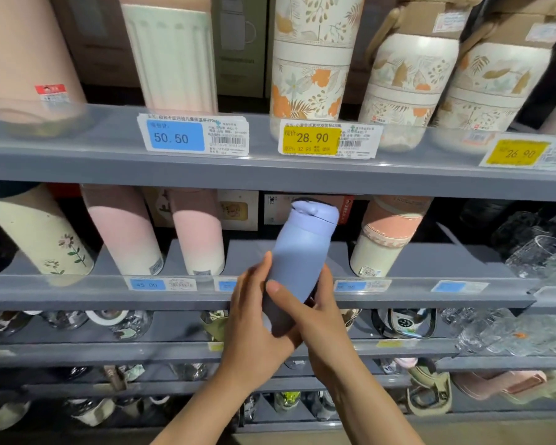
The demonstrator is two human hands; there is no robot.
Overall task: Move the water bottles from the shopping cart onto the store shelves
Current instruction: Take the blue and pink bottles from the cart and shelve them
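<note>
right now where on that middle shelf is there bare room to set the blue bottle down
The open patch is the bare grey shelf between the pink-and-cream bottle and the peach-and-cream bottle, behind the blue bottle held by the left hand and right hand. Leftward bottles stand close; far right holds glassware.

Both hands point(289, 319) hold blue bottle point(299, 252) before shelf point(109, 297).

We cannot see the blue bottle's point(297, 261) base behind both hands, the lower price tags point(146, 284) blur, and top-shelf cups point(170, 56) are cropped.
</note>
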